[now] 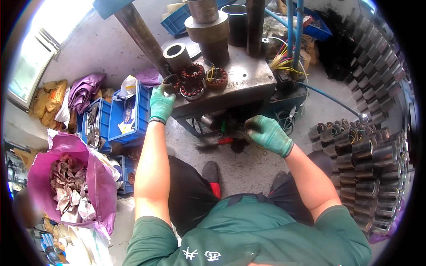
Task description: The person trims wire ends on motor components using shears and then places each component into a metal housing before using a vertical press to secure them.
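My left hand (pixel 162 105), in a green glove, reaches to the front left edge of the metal press table. Its fingers are closed at the leftmost stator (pixel 173 80), a small ring with dark red windings, partly hidden by the hand. Beside it one stator (pixel 193 72) sits behind another stator (pixel 192 91), close together. To their right is a further stator (pixel 216 77) with yellow leads. My right hand (pixel 268 135), gloved in green with darkened fingertips, hangs in front of the table with curled fingers. Whatever they may hold is hidden.
A thick steel ram (pixel 207 33) rises over the press table (pixel 250 73), near a grey metal sleeve (pixel 176 55). Blue bins (pixel 143 106) and a purple sack (pixel 102 186) of crumpled scraps stand left. Stacked metal cylinders (pixel 372 155) fill the right. Scissors (pixel 290 116) are beside the table.
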A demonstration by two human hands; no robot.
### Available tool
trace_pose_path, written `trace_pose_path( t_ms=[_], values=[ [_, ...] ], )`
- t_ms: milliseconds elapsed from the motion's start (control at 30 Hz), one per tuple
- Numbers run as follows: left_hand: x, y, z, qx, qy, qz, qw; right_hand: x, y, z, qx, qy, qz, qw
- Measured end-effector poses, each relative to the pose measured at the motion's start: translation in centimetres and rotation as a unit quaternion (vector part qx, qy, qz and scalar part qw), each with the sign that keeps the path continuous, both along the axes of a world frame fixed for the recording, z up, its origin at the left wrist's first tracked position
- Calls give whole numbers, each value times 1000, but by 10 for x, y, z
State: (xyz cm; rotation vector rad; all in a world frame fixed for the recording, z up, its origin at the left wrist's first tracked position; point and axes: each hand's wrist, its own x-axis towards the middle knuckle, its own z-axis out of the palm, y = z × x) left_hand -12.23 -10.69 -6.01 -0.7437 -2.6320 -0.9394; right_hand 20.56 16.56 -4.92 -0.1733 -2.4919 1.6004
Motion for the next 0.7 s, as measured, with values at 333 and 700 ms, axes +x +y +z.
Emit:
trace_pose_path(
  t_ms=[333,700],
  values=[
    [70,53,27,-126,121,-117,978,-4,-3,-3,162,-20,85,983],
    [50,60,22,145,-68,-99,982,3,-4,12,237,-6,144,961]
  ],
)
